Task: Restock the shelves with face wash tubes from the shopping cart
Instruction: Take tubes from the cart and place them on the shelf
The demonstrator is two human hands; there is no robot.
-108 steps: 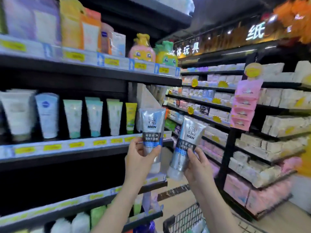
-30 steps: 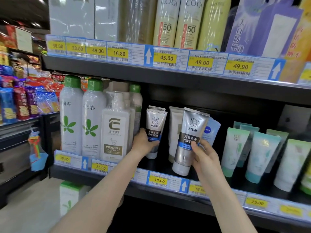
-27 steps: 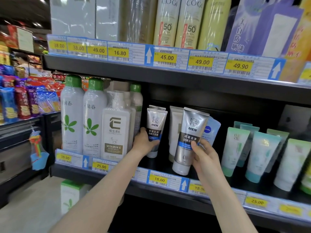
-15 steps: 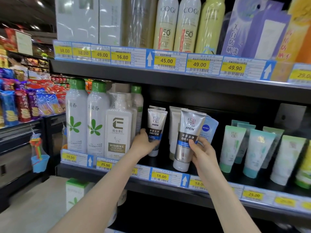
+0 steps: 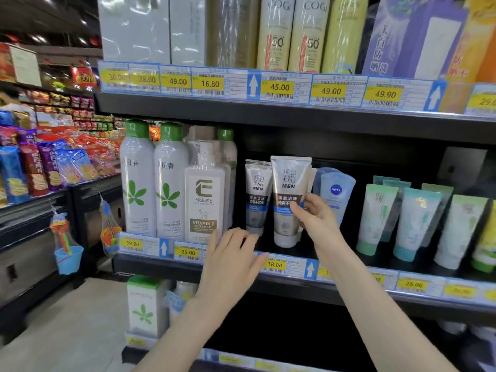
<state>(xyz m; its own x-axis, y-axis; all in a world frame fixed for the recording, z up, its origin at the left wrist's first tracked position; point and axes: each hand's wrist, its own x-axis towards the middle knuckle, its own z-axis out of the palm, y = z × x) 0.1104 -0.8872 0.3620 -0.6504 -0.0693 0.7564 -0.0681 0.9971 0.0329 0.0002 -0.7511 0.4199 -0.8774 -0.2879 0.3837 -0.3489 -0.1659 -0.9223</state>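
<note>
Right hand (image 5: pixel 316 224) grips the front silver-grey plastic face wash tube marked MEN (image 5: pixel 288 202), thumb across its label, the tube upright, cap down, on the dark middle shelf (image 5: pixel 349 291) above the yellow 18.00 price tag (image 5: pixel 275 265). A second silver-grey MEN tube (image 5: pixel 256 197) stands free just left of the held one and slightly behind it, beside the white Vitamin E goat-milk pump bottle (image 5: pixel 205 200). Left hand (image 5: pixel 230 261) hangs in front of the shelf edge just left of the 18.00 tag, fingers spread and relaxed, holding nothing.
</note>
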